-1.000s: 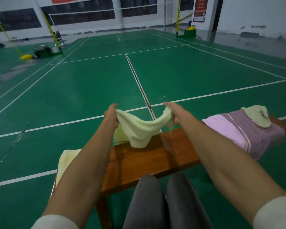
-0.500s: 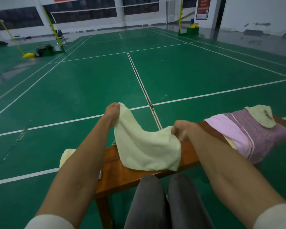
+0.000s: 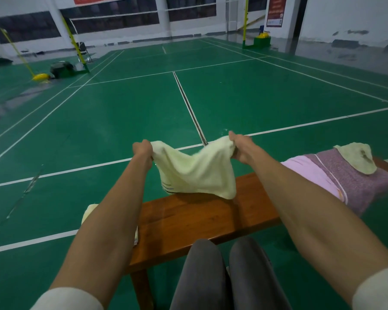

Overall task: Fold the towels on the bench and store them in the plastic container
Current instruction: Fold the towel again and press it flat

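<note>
A pale yellow towel (image 3: 197,173) hangs between my two hands above the wooden bench (image 3: 188,222). My left hand (image 3: 142,148) grips its left top corner and my right hand (image 3: 238,143) grips its right top corner. The towel's lower edge touches the bench top. On the right end of the bench lies a purple towel (image 3: 354,182) over a pink towel (image 3: 305,171), with a small yellowish cloth (image 3: 356,156) on top. Another pale yellow towel (image 3: 90,211) lies at the bench's left end, mostly hidden by my left arm. No plastic container is in view.
My knees in grey trousers (image 3: 224,276) sit in front of the bench. Green court floor with white lines (image 3: 188,97) spreads all around. Net posts with green bases stand far off at the left (image 3: 74,70) and at the right (image 3: 255,41).
Both hands raised the yellow towel off the bench. My right hand moved up and away from me, level with the left, so the towel hangs spread between them.
</note>
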